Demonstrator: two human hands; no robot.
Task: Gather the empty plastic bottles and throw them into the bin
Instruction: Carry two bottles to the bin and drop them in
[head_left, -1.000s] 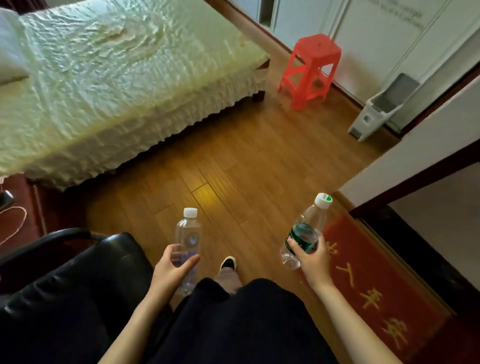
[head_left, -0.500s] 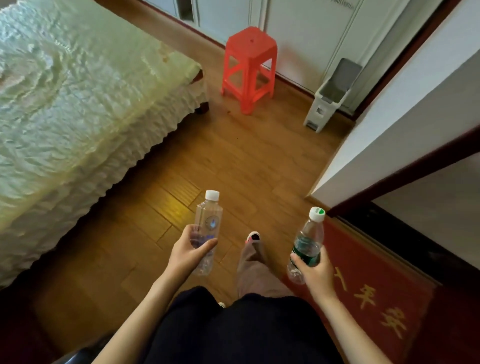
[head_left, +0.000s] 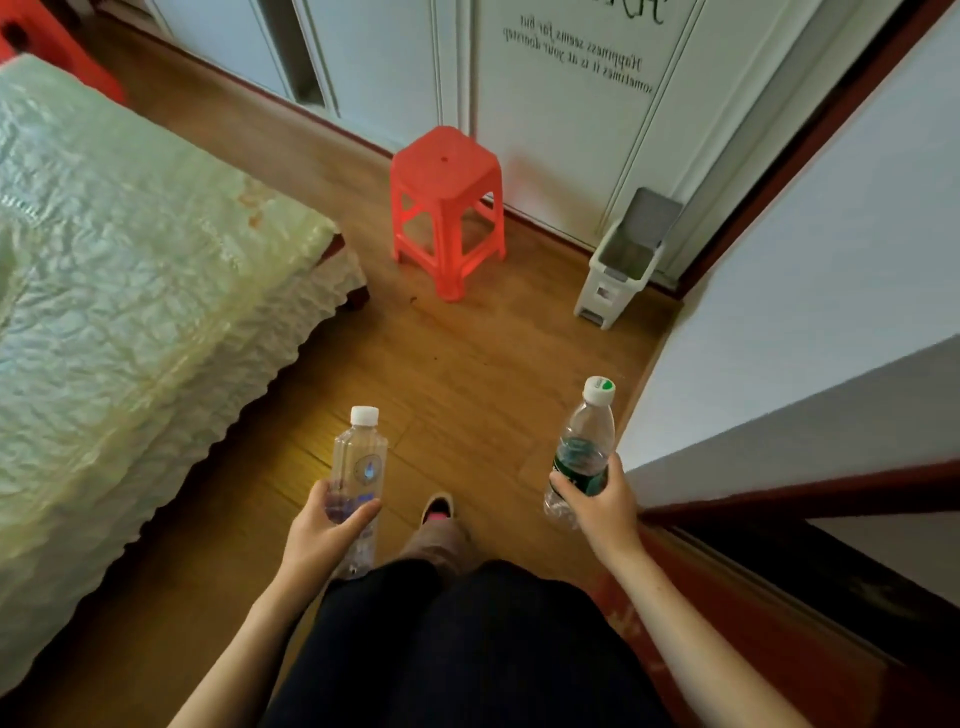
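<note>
My left hand (head_left: 324, 535) is closed around a clear empty bottle (head_left: 359, 467) with a white cap and a small blue drop on its label, held upright. In my right hand (head_left: 602, 506) I grip a second empty bottle (head_left: 584, 447) with a dark green label and a white-and-green cap, tilted slightly right. A small white bin (head_left: 618, 270) with its grey lid raised stands on the floor ahead to the right, in the corner by the white doors, well beyond both hands.
A red plastic stool (head_left: 447, 208) stands left of the bin. The bed with a pale green cover (head_left: 130, 291) fills the left side. A white wall corner (head_left: 779, 332) juts in on the right. Wooden floor (head_left: 467, 374) runs between them.
I have walked forward: the stool and bin are larger and nearer, and the red doormat has dropped out of view. Both hands still hold their bottles as before.
</note>
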